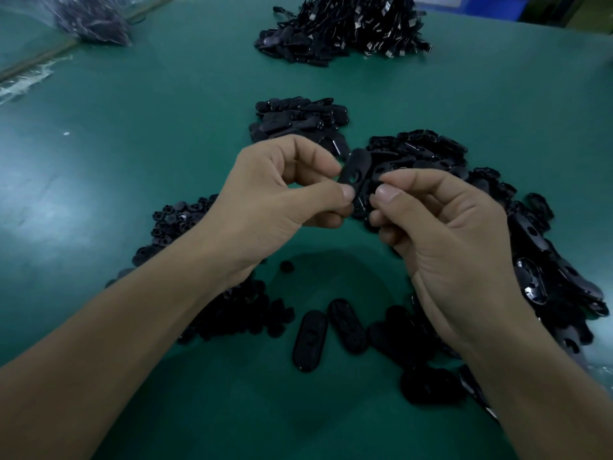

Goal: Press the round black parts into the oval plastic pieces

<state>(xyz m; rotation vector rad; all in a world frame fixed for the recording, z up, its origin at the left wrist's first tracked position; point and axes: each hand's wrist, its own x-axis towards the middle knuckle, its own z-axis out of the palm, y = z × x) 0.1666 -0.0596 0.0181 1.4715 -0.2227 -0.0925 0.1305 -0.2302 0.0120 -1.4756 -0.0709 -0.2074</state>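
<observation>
Your left hand (282, 194) is held above the green desk (166, 127) and pinches an oval plastic piece (355, 167) between thumb and forefinger. The grip is at the piece's lower end. The piece stands tilted, its upper end leaning away from you and to the right, and the hole in its middle is uncovered.

Your right hand (441, 220) hovers just to the right of that piece at about the same height, fingers curled and thumb pressed against the forefinger. The fingertips sit right beside the oval's lower edge. You cannot tell from this view whether a round part is caught between them.

The heap of round black parts (175, 224) lies on the desk under and beside your left forearm, and one stray round part (287, 266) sits between your wrists. The big heap of oval pieces (431, 151) spreads behind and under your right hand, running down the right side. Two loose ovals (310, 340) (347, 326) lie flat near you, below both hands.

A smaller pile of black pieces (298, 121) sits just beyond your left hand. Well beyond it is a mound of black cables (348, 28), and a clear bag (93, 18) lies at the far left.
</observation>
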